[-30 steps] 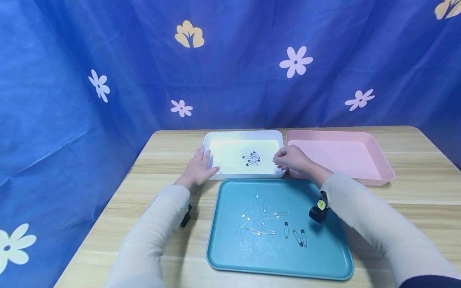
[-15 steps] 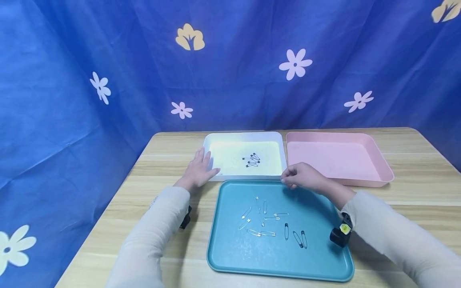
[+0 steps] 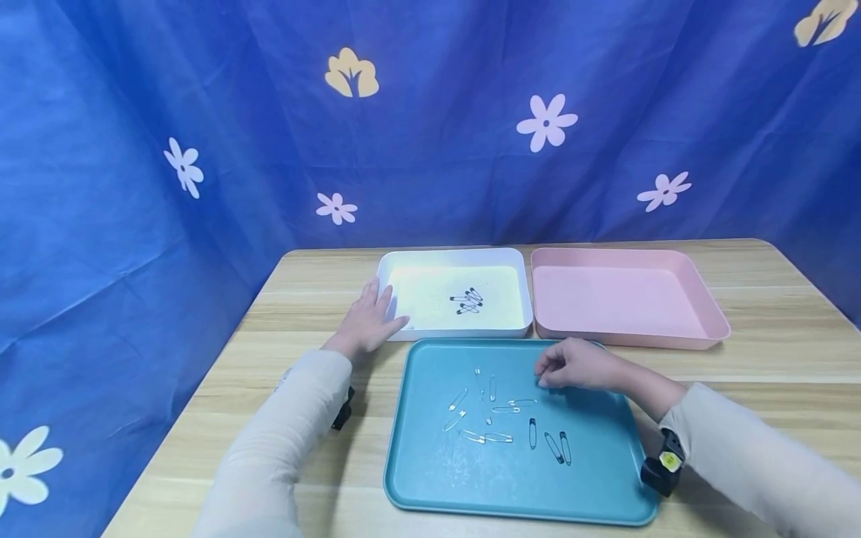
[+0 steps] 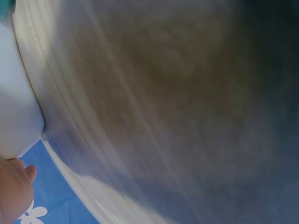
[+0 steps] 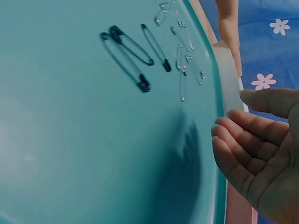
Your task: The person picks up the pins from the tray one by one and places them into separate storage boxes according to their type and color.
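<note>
My left hand [image 3: 366,321] rests at the left side of the white tray [image 3: 464,334], fingers spread and straight. Several black-headed safety pins [image 3: 468,301] lie in a small heap inside that tray. Over the upper right part of the teal tray [image 3: 498,493] hovers my right hand [image 3: 578,365]. In the right wrist view its fingers [image 5: 250,158] are loosely bent, the thumb is apart, and nothing is held. Below it on the teal tray lie three safety pins with black heads [image 5: 156,49] and several silver safety pins [image 5: 182,84].
A pink tray [image 3: 622,340] stands beside the white one at the back right. The trays sit on a wooden table [image 3: 773,366], with a blue flowered curtain [image 3: 430,149] behind. The left wrist view is mostly blurred tabletop and the white tray's wall [image 4: 18,93].
My right hand has moved from the white tray's right edge back toward me and rightward, over the teal tray. The left hand and the pins have stayed in place.
</note>
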Tool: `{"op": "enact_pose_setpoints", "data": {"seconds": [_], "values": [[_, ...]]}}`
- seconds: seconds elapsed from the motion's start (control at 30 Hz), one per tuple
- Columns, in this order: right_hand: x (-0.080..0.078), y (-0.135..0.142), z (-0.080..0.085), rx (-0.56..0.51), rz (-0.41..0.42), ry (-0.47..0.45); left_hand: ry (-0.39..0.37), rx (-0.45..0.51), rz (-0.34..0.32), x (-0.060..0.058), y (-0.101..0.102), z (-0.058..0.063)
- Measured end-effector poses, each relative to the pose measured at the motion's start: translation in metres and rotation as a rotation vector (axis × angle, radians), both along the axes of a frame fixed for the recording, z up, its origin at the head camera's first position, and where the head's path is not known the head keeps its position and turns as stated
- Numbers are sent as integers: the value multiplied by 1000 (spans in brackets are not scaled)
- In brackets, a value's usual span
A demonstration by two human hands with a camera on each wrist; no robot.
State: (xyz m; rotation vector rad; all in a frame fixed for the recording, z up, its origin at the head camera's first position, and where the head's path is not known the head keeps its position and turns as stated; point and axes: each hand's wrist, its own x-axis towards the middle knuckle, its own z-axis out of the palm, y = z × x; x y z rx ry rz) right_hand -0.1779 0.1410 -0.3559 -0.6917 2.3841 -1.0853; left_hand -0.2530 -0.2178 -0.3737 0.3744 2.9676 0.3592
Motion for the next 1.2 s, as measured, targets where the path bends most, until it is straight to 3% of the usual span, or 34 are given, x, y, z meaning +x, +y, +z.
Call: {"op": "enact_pose_setpoints", "data": {"seconds": [0.17,0.6,1.2], "values": [[7,8,-7,11,63,24,-13,3,5,1,1,2],[25,18,-16,-38,184,-39,-19,0,11,-2,1,-2],[42,17,-19,40,300,118,-8,21,9,0,2,0]]}}
